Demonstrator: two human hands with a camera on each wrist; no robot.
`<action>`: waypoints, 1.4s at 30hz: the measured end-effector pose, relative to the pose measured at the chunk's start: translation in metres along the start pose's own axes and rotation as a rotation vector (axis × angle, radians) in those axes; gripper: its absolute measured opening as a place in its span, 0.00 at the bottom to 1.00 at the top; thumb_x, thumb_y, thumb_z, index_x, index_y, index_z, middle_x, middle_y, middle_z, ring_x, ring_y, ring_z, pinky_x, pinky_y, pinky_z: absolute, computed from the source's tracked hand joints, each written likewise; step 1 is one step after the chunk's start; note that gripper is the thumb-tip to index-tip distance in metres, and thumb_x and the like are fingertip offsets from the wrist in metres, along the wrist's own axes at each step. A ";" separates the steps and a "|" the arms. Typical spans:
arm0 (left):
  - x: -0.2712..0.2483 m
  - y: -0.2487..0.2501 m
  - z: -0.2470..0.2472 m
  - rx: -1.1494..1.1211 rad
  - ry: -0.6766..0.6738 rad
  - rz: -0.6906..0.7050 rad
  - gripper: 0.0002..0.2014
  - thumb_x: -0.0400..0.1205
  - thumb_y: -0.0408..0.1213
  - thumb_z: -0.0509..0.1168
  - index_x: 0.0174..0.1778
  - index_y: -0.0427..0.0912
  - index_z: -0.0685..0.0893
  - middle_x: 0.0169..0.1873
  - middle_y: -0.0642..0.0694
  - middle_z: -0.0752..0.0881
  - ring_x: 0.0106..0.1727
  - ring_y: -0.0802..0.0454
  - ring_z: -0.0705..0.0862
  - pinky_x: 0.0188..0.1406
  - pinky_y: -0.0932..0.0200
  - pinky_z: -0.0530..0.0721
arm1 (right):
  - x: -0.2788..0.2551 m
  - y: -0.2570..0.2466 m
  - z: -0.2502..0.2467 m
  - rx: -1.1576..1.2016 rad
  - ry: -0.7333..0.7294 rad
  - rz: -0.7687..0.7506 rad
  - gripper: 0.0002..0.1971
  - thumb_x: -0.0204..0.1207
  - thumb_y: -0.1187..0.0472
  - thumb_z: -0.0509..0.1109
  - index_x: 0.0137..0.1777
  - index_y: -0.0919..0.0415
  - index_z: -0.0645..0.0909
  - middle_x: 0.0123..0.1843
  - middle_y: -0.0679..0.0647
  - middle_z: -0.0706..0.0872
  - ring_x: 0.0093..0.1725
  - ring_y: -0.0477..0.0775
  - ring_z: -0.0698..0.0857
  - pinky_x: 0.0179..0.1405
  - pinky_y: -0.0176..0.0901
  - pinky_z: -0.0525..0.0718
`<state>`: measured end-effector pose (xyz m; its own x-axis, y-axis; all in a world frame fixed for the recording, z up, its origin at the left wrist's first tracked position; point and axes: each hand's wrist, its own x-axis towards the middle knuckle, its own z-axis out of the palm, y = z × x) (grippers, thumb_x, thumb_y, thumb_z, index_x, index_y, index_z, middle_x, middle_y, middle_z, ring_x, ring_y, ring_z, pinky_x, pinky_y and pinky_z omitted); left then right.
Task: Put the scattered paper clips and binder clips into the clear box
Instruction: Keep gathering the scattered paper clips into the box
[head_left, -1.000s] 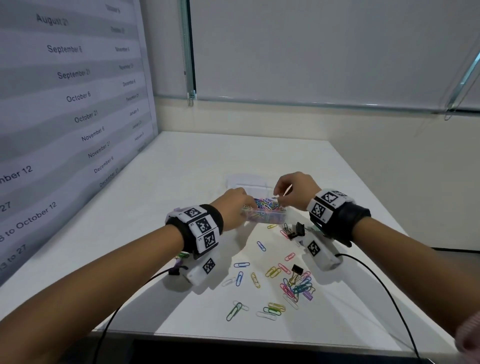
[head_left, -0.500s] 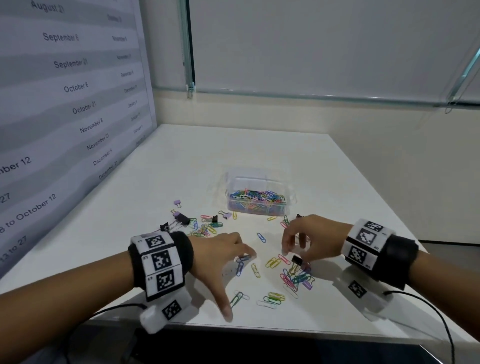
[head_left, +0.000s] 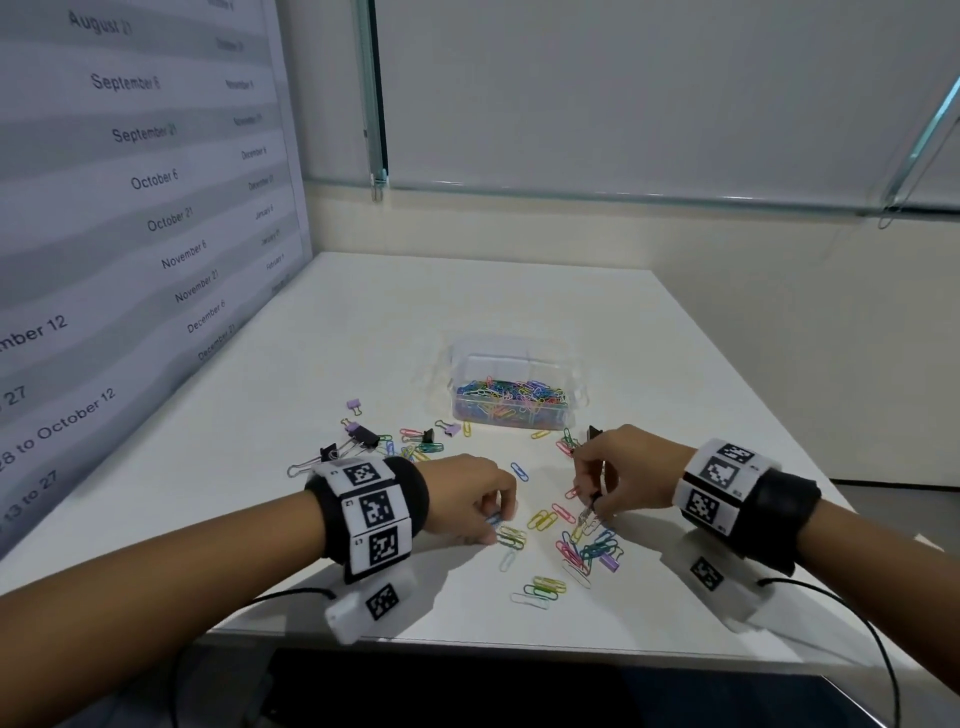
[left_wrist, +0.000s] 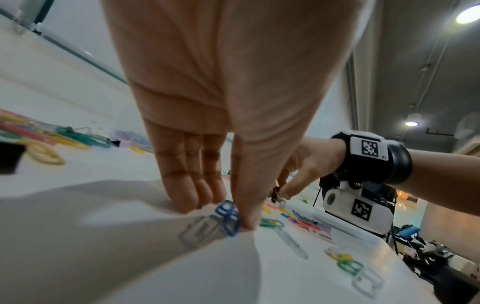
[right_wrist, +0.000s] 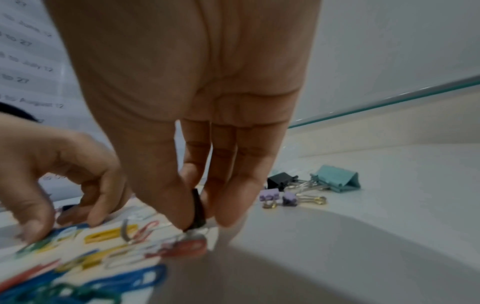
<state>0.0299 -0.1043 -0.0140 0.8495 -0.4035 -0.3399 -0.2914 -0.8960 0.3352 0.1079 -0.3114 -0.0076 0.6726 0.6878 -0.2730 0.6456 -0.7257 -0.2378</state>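
The clear box (head_left: 567, 413) stands mid-table, partly filled with coloured paper clips. My left hand (head_left: 496, 519) is nearer than the box and to its left; its thumb and fingers pinch a blue paper clip (left_wrist: 228, 216) at the table surface. My right hand (head_left: 592, 506), in front of the box, pinches a small black binder clip (right_wrist: 198, 211) between thumb and fingertips, just above a heap of paper clips (head_left: 587, 548). More paper clips and binder clips (head_left: 363, 439) lie scattered left of the box.
A white table (head_left: 363, 322) carries everything; its front edge runs just below my wrists. A calendar poster (head_left: 130, 182) covers the left wall. A teal binder clip (right_wrist: 337, 181) and small purple ones (right_wrist: 270, 195) lie beyond my right fingers. Cables trail from both wrists.
Both hands came back from the box to the clips near the front edge. The left hand's fingers went from spread flat to pinching a blue clip; the right hand holds the black binder clip.
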 end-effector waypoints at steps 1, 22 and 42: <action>0.000 0.002 0.001 0.034 0.007 0.006 0.17 0.79 0.41 0.68 0.62 0.43 0.78 0.57 0.43 0.78 0.47 0.52 0.76 0.48 0.62 0.72 | -0.002 0.002 -0.002 -0.007 0.017 0.004 0.14 0.66 0.63 0.76 0.31 0.46 0.75 0.40 0.43 0.87 0.37 0.39 0.81 0.39 0.30 0.79; 0.025 0.051 0.028 0.386 -0.155 0.390 0.45 0.77 0.61 0.57 0.83 0.41 0.48 0.83 0.41 0.49 0.83 0.36 0.50 0.84 0.43 0.48 | -0.034 -0.004 0.011 -0.087 -0.056 -0.002 0.10 0.66 0.48 0.76 0.33 0.51 0.80 0.35 0.46 0.87 0.34 0.41 0.79 0.39 0.33 0.76; -0.009 0.008 0.006 0.137 0.041 0.185 0.28 0.77 0.52 0.62 0.72 0.42 0.75 0.73 0.41 0.71 0.74 0.48 0.68 0.74 0.57 0.66 | -0.036 -0.041 0.009 0.154 -0.197 -0.209 0.05 0.69 0.64 0.73 0.44 0.57 0.88 0.41 0.50 0.90 0.36 0.41 0.84 0.40 0.35 0.84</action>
<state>0.0175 -0.1091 -0.0136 0.7926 -0.5576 -0.2468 -0.4983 -0.8256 0.2647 0.0543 -0.3069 0.0036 0.4383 0.8168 -0.3752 0.6901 -0.5732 -0.4418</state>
